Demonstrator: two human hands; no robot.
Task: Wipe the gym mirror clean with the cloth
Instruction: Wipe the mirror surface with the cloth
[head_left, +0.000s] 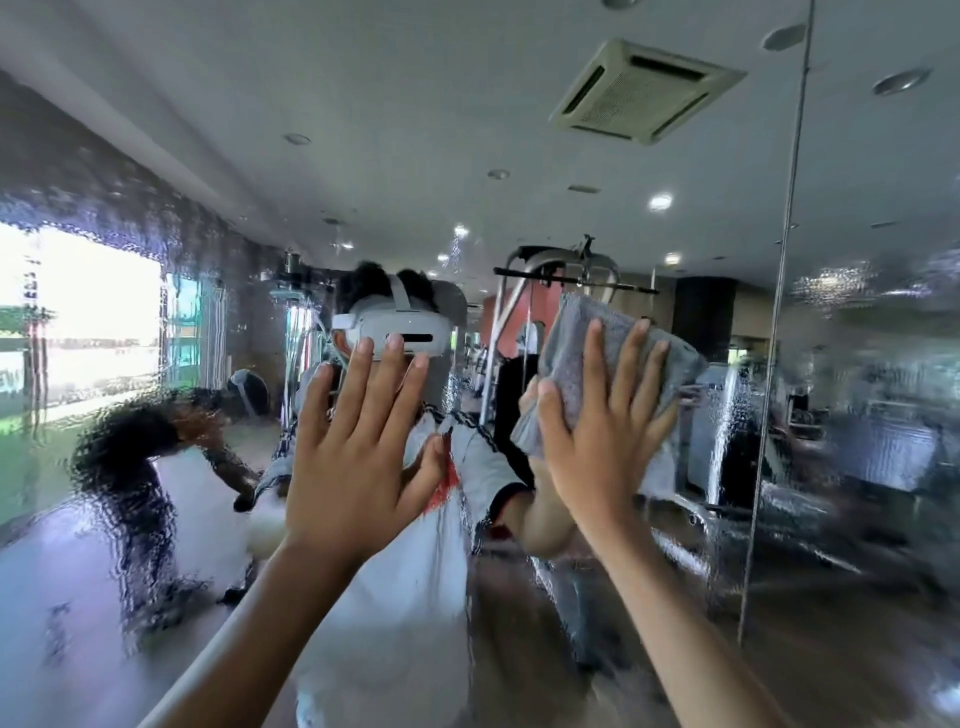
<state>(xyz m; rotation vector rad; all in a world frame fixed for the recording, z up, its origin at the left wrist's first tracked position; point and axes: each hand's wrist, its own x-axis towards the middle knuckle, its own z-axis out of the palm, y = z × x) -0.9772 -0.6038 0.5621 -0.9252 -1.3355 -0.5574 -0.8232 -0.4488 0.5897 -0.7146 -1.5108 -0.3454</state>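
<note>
**A:** Which step is this?

**B:** Mid-wipe, I'd say. The right hand (597, 431) lies flat, its fingers straight and spread, pressing the folded grey terry cloth (569, 338) against the large wall-mounted gym mirror (857, 467). The cloth sits at about head height, just right of the person's own reflection.

**A:** And the other hand?

**B:** The left hand (358, 457) is bare and holds nothing. Its fingers are spread and the palm faces the glass, just beside the cloth. It looks to be braced on the mirror, though I can't tell how firmly.

**A:** Much left to do?

**B:** Plenty, judging by the glass. A rippled wet film (130, 493) covers the left part. More beads and runs sit to the right, on both sides of the thin vertical seam (779, 312). The upper band looks clearer.

**A:** So what does the next move need?

**B:** Probably steady, even pressure and overlapping sweeps from where the cloth is, out and down through the wet patches. The left hand should come off the glass, or it may leave prints. Whether the cloth is too sodden to dry anything, I can't tell.
</note>
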